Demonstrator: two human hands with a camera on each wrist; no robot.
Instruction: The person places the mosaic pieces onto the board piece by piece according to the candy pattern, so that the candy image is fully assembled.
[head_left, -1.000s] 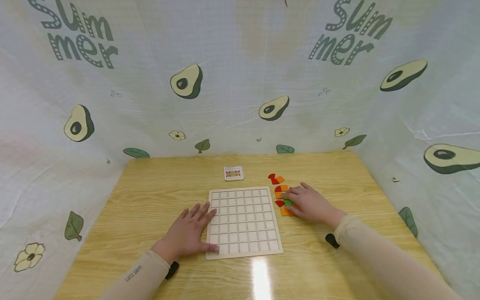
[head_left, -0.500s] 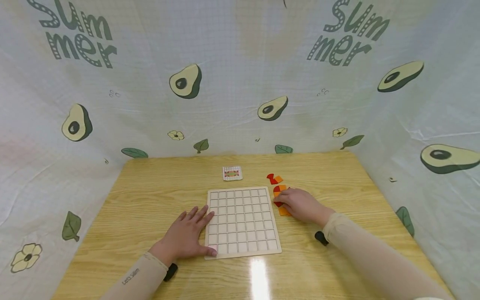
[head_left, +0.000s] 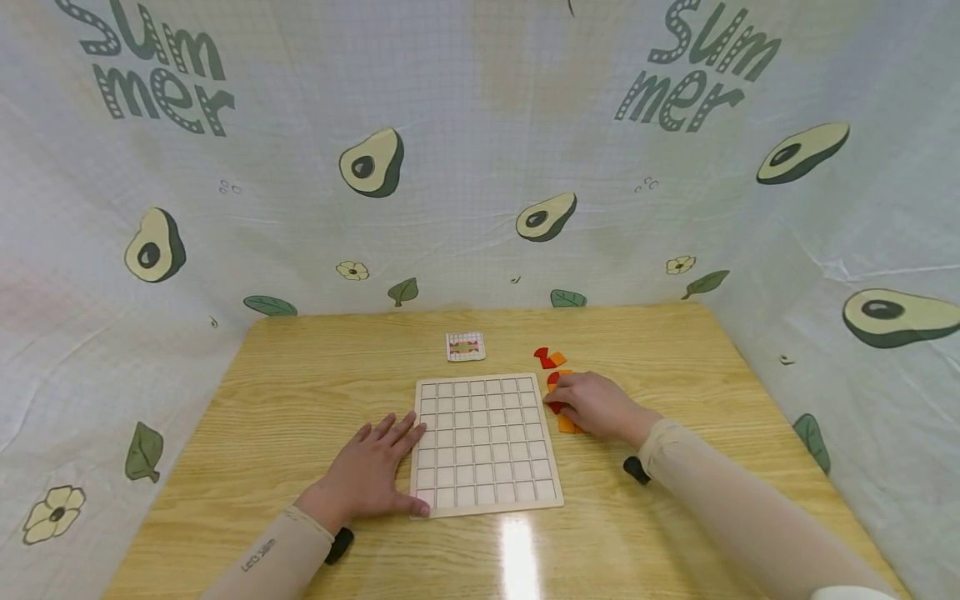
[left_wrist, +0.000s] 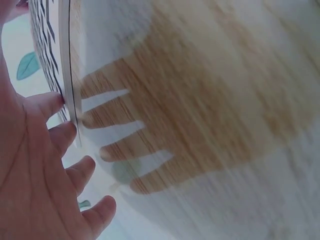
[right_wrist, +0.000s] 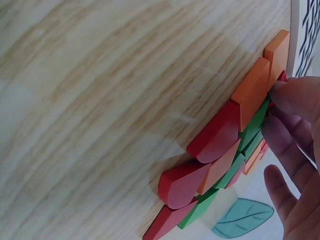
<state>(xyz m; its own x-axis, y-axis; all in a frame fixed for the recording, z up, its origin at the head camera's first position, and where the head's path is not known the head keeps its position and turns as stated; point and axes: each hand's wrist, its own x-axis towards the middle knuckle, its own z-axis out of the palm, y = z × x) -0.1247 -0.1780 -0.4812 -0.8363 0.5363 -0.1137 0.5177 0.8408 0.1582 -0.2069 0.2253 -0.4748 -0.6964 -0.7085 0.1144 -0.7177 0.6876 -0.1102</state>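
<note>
A square pale wooden grid board [head_left: 487, 442] lies on the table. My left hand [head_left: 371, 471] rests along its left side, fingers spread, thumb over the near left corner. In the left wrist view those fingers [left_wrist: 65, 132] touch the board's edge [left_wrist: 70, 75]. Right of the board, my right hand [head_left: 600, 406] reaches over the coloured pieces. Its thumb and fingers pinch a red fan-shaped piece [head_left: 556, 408], largely covered by the fingers. In the right wrist view this hand [right_wrist: 295, 135] is beside orange [right_wrist: 252, 92], green [right_wrist: 199, 209] and red pieces [right_wrist: 217, 135].
A small pattern card [head_left: 466, 347] lies behind the board. Two red pieces [head_left: 542, 354] and an orange square [head_left: 557, 358] lie at the back right. Another orange piece [head_left: 566, 424] shows below the right hand. A printed curtain [head_left: 450, 167] hangs behind the wooden table [head_left: 322, 358].
My right hand has moved left and its fingers have drawn together over the red fan-shaped piece, covering the green ones in the head view. The left hand stays on the board.
</note>
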